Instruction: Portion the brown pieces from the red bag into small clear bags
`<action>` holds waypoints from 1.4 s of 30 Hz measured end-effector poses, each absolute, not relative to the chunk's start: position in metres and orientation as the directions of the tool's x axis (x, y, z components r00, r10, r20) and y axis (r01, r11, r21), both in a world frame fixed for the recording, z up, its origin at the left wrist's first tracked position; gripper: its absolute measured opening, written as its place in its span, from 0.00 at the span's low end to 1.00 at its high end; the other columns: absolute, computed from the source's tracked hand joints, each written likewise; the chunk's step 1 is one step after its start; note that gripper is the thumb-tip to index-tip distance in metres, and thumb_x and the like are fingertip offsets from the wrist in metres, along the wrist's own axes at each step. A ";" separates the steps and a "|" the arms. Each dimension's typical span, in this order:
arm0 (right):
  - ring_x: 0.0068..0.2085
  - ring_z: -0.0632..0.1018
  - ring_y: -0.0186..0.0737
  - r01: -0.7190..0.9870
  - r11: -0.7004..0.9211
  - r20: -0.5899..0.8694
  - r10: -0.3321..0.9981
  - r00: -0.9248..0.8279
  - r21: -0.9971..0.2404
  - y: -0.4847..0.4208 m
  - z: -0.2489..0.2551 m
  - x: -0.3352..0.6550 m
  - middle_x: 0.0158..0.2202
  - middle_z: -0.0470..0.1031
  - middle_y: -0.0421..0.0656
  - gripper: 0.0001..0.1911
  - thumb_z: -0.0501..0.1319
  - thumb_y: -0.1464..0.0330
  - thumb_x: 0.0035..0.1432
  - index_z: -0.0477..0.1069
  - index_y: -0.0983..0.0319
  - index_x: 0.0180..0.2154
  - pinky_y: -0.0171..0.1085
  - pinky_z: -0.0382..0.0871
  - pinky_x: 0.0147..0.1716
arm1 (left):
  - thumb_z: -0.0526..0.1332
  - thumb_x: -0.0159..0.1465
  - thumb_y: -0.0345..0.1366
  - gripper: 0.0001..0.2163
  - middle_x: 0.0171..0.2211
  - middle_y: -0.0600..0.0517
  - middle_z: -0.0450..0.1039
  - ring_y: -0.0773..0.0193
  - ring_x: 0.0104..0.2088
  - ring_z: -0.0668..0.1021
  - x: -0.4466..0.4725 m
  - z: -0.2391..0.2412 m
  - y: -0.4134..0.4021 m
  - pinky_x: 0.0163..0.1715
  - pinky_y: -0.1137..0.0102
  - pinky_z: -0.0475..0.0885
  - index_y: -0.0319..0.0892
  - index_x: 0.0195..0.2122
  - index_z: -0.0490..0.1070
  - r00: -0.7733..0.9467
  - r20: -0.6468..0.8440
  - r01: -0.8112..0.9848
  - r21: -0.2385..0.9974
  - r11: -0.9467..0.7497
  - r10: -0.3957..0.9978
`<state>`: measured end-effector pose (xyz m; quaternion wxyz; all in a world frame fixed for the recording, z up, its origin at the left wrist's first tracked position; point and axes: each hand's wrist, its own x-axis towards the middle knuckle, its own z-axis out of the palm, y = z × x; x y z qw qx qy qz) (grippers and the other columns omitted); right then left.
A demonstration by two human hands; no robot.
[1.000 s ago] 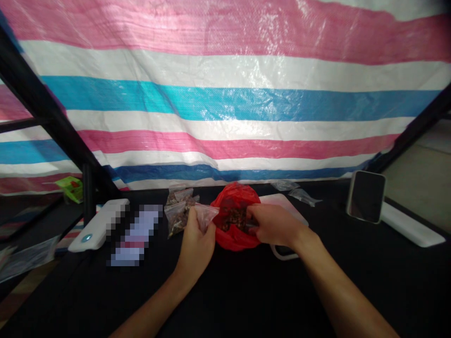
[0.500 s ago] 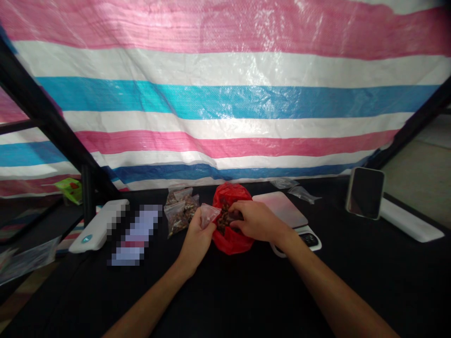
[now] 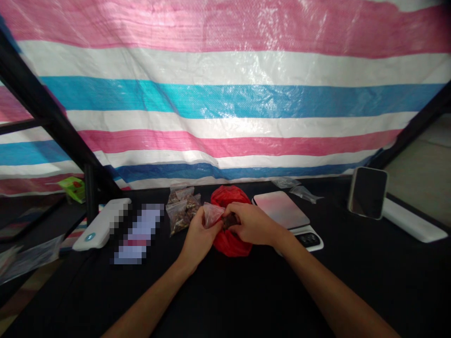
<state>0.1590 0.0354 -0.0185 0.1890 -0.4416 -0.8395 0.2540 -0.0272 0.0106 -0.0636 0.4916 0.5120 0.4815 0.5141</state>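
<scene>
A small clear zip bag (image 3: 213, 214) is gripped in my left hand (image 3: 199, 234), at the left rim of a red plastic bag (image 3: 234, 244). Over the red bag, my right hand (image 3: 252, 224) has its fingers curled together around small brown pieces (image 3: 230, 220), close to the zip bag's mouth. What the brown pieces are I cannot tell, and my fingers partly hide them. Left of my hands lie several filled zip bags (image 3: 179, 218) with brown contents. A white digital kitchen scale (image 3: 282, 209) stands to the right of the red bag.
Flat clear bags (image 3: 305, 193) lie behind the scale. Farther right, a phone (image 3: 368, 192) stands upright beside a long white object (image 3: 412, 220). On the left are a white device (image 3: 102, 225) and a blurred-out flat item (image 3: 139, 234). A striped tarp (image 3: 229, 126) hangs behind the black table (image 3: 225, 300).
My right hand has moved slightly left, up from the loose brown pieces to the zip bag's mouth, with pieces in its fingers. My left hand still holds the bag. The view has shifted a little.
</scene>
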 end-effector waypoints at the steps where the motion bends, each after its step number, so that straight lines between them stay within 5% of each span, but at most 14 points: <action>1: 0.38 0.79 0.39 0.641 0.462 0.085 0.845 -0.527 -0.613 0.036 -0.019 0.159 0.40 0.81 0.40 0.15 0.67 0.76 0.52 0.76 0.58 0.42 0.35 0.66 0.37 | 0.68 0.59 0.39 0.13 0.39 0.52 0.78 0.60 0.40 0.80 -0.027 -0.063 0.010 0.43 0.66 0.75 0.42 0.43 0.70 0.015 0.065 0.010 0.998 -0.065 0.998; 8: 0.32 0.76 0.36 0.463 0.358 0.087 0.856 -0.510 -0.811 0.047 -0.021 0.167 0.36 0.79 0.39 0.14 0.64 0.73 0.59 0.73 0.58 0.48 0.34 0.68 0.33 | 0.67 0.60 0.37 0.10 0.43 0.50 0.70 0.53 0.49 0.73 -0.037 -0.059 0.010 0.54 0.56 0.69 0.45 0.42 0.70 -0.216 0.443 0.532 0.801 -0.275 0.870; 11: 0.33 0.76 0.36 0.406 0.335 0.114 0.870 -0.480 -0.850 0.053 -0.020 0.169 0.40 0.79 0.41 0.15 0.63 0.71 0.61 0.72 0.59 0.50 0.35 0.70 0.35 | 0.65 0.63 0.36 0.12 0.44 0.50 0.69 0.55 0.47 0.73 -0.040 -0.058 0.011 0.51 0.58 0.69 0.44 0.47 0.67 -0.221 0.461 0.550 0.786 -0.281 0.859; 16: 0.45 0.78 0.40 0.259 0.360 0.209 0.858 -0.469 -0.896 0.054 -0.013 0.169 0.50 0.78 0.44 0.14 0.62 0.69 0.63 0.72 0.60 0.51 0.38 0.73 0.45 | 0.64 0.66 0.36 0.03 0.41 0.50 0.71 0.53 0.47 0.73 -0.042 -0.052 0.009 0.50 0.58 0.69 0.45 0.39 0.72 0.009 0.429 0.644 0.689 -0.334 0.903; 23: 0.30 0.72 0.35 0.361 0.369 0.165 0.859 -0.485 -0.857 0.050 -0.016 0.165 0.32 0.73 0.37 0.19 0.63 0.73 0.60 0.75 0.57 0.52 0.34 0.67 0.31 | 0.64 0.64 0.31 0.10 0.45 0.49 0.72 0.51 0.50 0.73 -0.045 -0.057 0.011 0.51 0.57 0.69 0.46 0.47 0.72 0.101 0.395 0.660 0.660 -0.359 0.913; 28: 0.31 0.70 0.32 0.316 0.481 0.273 0.808 -0.523 -0.817 0.052 -0.023 0.166 0.44 0.73 0.40 0.20 0.65 0.75 0.57 0.77 0.53 0.51 0.34 0.66 0.29 | 0.69 0.61 0.34 0.15 0.44 0.50 0.71 0.53 0.47 0.75 -0.045 -0.057 0.009 0.47 0.59 0.72 0.45 0.47 0.68 0.054 0.473 0.690 0.619 -0.375 0.879; 32: 0.37 0.75 0.36 0.303 0.507 0.287 0.785 -0.549 -0.807 0.051 -0.022 0.166 0.49 0.73 0.43 0.19 0.65 0.72 0.61 0.78 0.52 0.52 0.37 0.72 0.38 | 0.68 0.63 0.34 0.10 0.45 0.49 0.70 0.51 0.48 0.75 -0.045 -0.053 0.008 0.49 0.57 0.72 0.46 0.44 0.70 0.095 0.515 0.742 0.533 -0.405 0.852; 36: 0.42 0.79 0.38 0.213 0.400 0.218 0.791 -0.572 -0.892 0.048 -0.022 0.162 0.48 0.78 0.42 0.17 0.60 0.72 0.64 0.77 0.54 0.52 0.39 0.74 0.43 | 0.67 0.64 0.33 0.10 0.44 0.49 0.73 0.51 0.48 0.75 -0.046 -0.055 0.009 0.49 0.56 0.72 0.46 0.45 0.69 0.123 0.494 0.728 0.544 -0.417 0.861; 42: 0.37 0.79 0.37 0.027 0.212 0.166 0.835 -0.524 -0.977 0.044 -0.027 0.149 0.39 0.77 0.38 0.20 0.67 0.76 0.52 0.71 0.57 0.47 0.36 0.74 0.37 | 0.68 0.64 0.38 0.20 0.49 0.47 0.74 0.51 0.49 0.77 -0.046 -0.066 0.012 0.50 0.55 0.72 0.46 0.56 0.69 0.069 0.410 0.669 0.657 -0.347 0.909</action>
